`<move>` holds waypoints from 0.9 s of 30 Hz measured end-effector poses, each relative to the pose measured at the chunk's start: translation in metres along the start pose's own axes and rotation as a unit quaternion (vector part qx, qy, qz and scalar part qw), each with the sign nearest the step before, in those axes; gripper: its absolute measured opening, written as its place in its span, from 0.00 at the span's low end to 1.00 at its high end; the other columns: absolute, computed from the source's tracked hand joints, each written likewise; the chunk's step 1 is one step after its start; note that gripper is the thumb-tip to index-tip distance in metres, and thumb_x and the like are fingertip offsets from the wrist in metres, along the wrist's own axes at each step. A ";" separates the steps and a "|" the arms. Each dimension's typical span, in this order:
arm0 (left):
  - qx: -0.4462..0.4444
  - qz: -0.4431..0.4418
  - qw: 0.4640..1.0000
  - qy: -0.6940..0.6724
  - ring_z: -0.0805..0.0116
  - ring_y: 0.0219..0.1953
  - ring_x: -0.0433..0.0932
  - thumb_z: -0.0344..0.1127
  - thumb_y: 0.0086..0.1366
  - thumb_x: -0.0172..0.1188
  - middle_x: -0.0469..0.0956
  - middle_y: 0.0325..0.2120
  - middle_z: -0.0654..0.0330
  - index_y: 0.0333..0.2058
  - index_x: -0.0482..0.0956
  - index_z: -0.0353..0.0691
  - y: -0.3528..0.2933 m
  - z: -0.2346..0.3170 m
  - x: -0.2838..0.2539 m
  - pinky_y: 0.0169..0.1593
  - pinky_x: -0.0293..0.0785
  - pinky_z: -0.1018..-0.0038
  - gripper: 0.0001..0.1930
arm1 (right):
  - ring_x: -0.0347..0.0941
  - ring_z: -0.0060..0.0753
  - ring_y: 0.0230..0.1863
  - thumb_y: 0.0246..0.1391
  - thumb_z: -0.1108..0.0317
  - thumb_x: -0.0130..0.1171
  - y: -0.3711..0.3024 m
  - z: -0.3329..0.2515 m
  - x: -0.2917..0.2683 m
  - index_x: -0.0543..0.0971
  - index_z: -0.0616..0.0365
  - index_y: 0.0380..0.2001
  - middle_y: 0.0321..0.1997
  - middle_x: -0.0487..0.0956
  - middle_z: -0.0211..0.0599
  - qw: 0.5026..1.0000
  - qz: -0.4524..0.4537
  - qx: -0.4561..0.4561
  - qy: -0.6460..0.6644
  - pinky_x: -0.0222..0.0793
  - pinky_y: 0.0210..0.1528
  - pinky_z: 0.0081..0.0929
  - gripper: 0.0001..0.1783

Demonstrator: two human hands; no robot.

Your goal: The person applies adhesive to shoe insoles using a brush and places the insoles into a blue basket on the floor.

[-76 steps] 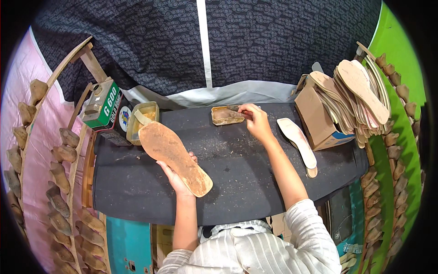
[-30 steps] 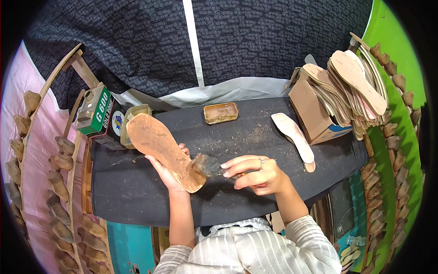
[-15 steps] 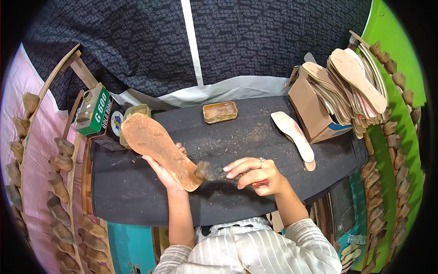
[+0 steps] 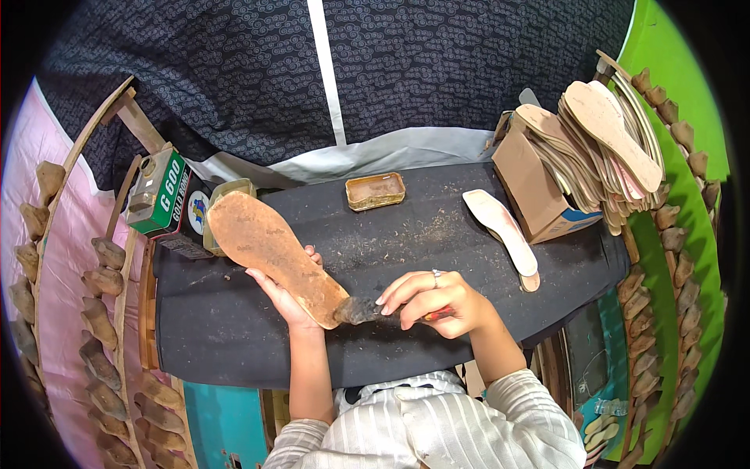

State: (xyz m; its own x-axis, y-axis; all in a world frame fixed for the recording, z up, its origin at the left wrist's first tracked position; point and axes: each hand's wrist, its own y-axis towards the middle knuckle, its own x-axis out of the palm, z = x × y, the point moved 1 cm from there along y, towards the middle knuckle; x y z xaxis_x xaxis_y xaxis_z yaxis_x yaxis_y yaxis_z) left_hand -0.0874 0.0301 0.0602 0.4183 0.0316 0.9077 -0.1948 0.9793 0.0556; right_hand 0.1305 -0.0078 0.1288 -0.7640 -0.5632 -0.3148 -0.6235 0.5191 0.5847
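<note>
My left hand (image 4: 291, 303) supports a tan-brown shoe sole (image 4: 262, 242) from beneath, its thumb along the near edge and fingertips at the far edge. The broad end points up and to the left; the narrow heel end lies nearer my right hand. Closed around a brush with dark, matted bristles (image 4: 361, 309) and a reddish handle is my right hand (image 4: 447, 306). The bristle tips meet the edge of the heel end. Both hands are above the dark-covered table (image 4: 234, 320).
An open shallow tray (image 4: 376, 192) sits at the back middle. On the left stand a green-and-black can (image 4: 173, 205) and a pale container (image 4: 236, 187). Pale soles (image 4: 501, 234) lie at right beside a cardboard box (image 4: 533, 195) stacked with several more. Racks of shoe lasts (image 4: 101, 281) flank the table.
The brush has shifted slightly toward me along the sole's heel end. The sole has barely moved, and my left hand keeps its hold.
</note>
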 end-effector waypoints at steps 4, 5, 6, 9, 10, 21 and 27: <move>0.004 0.017 0.999 0.035 0.62 0.33 0.70 0.70 0.60 0.36 0.70 0.33 0.52 0.53 0.62 0.43 0.000 -0.001 0.002 0.37 0.71 0.72 0.37 | 0.72 0.46 0.49 0.28 0.85 0.55 0.010 0.001 0.010 0.78 0.60 0.28 0.42 0.77 0.40 0.996 0.027 -0.060 -0.060 0.70 0.48 0.35 0.17; 0.004 0.017 0.999 0.035 0.62 0.33 0.70 0.70 0.60 0.36 0.70 0.33 0.52 0.53 0.62 0.43 0.001 -0.001 0.003 0.37 0.71 0.72 0.37 | 0.72 0.46 0.50 0.29 0.84 0.57 0.011 0.003 0.013 0.78 0.59 0.29 0.43 0.77 0.39 0.991 0.026 -0.074 -0.112 0.70 0.48 0.35 0.16; 0.013 0.016 0.999 0.031 0.62 0.33 0.70 0.70 0.60 0.36 0.70 0.33 0.52 0.53 0.62 0.43 0.001 -0.001 0.005 0.37 0.71 0.72 0.37 | 0.72 0.46 0.50 0.31 0.81 0.60 0.011 0.002 0.015 0.77 0.58 0.30 0.43 0.76 0.37 0.990 -0.003 -0.063 -0.123 0.70 0.48 0.35 0.16; 0.030 0.022 0.999 0.027 0.63 0.32 0.71 0.70 0.60 0.36 0.70 0.32 0.53 0.53 0.62 0.43 0.003 0.002 0.007 0.37 0.72 0.72 0.37 | 0.74 0.48 0.47 0.31 0.82 0.61 0.007 -0.003 0.018 0.78 0.57 0.25 0.41 0.78 0.39 0.989 -0.019 -0.056 -0.133 0.73 0.45 0.36 0.12; 0.034 0.029 0.999 0.027 0.64 0.32 0.71 0.70 0.60 0.35 0.70 0.32 0.53 0.53 0.62 0.43 0.003 0.004 0.007 0.37 0.72 0.73 0.37 | 0.74 0.48 0.47 0.31 0.82 0.61 0.006 -0.004 0.017 0.78 0.57 0.25 0.41 0.78 0.39 0.989 -0.020 -0.056 -0.132 0.73 0.45 0.36 0.12; 0.056 0.014 0.996 0.071 0.63 0.33 0.73 0.68 0.63 0.34 0.72 0.34 0.53 0.53 0.62 0.41 0.002 0.000 0.005 0.38 0.72 0.71 0.36 | 0.72 0.45 0.51 0.33 0.80 0.61 0.020 0.001 0.024 0.78 0.58 0.28 0.43 0.77 0.38 0.990 0.016 -0.084 -0.111 0.71 0.49 0.34 0.13; 0.100 0.024 0.991 0.086 0.63 0.34 0.73 0.66 0.64 0.33 0.71 0.36 0.55 0.53 0.63 0.41 0.002 0.004 0.003 0.38 0.72 0.69 0.34 | 0.74 0.46 0.47 0.31 0.79 0.62 0.012 -0.004 0.026 0.78 0.58 0.25 0.40 0.78 0.38 0.990 -0.047 -0.063 -0.117 0.74 0.44 0.33 0.11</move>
State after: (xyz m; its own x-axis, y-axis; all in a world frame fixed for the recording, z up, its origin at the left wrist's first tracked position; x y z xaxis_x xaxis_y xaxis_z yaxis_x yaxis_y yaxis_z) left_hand -0.0900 0.0317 0.0641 0.5459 0.1276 0.8281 -0.3829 0.9171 0.1111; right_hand 0.1039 -0.0184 0.1303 -0.7308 -0.4321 -0.5284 -0.6789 0.3789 0.6289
